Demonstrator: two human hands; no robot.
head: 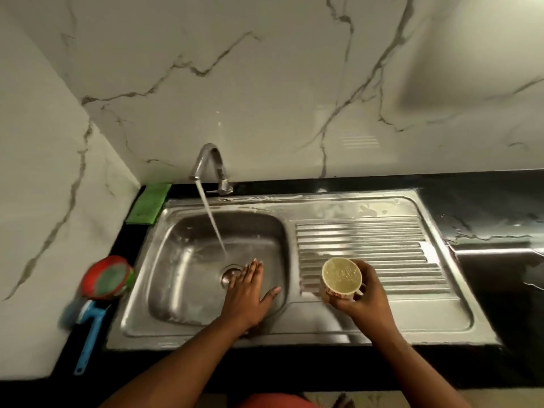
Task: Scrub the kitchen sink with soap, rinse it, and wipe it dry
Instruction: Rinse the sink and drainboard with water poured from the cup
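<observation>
Sink [176,340]: stainless steel, set into a black tabletop [485,207]; one basin on the left, a ribbed drainboard [368,245] on the right. Wet throughout, with pale foamy smears [368,209] along the back rim.

Faucet [210,166]: curved metal spout at the back of the basin, running. The water stream [213,222] falls slantwise and lands just behind the drain [229,273].

Left hand [250,293]: released, palm down low in the basin, fingers straight and together, thumb spread to the right. The fingertips lie at the drain's right edge. Whether the palm presses on the steel cannot be told.

Right hand [365,295]: grasping a cup [341,278], fingers curled round its side.

Cup: cream with red markings, held roughly upright above the drainboard's near left corner, just right of the basin; filled near the brim with yellowish, bubbly liquid.

Green cloth [148,203]: lying flat on the tabletop at the sink's back left corner, against the wall.

Red-and-green round item [106,278]: on the tabletop left of the basin; blurred, kind uncertain.

Blue-handled brush [88,328]: just in front of the round item, handle pointing toward the tabletop's front edge.

Wall [265,83]: white marble with grey veins, behind and to the left.
</observation>
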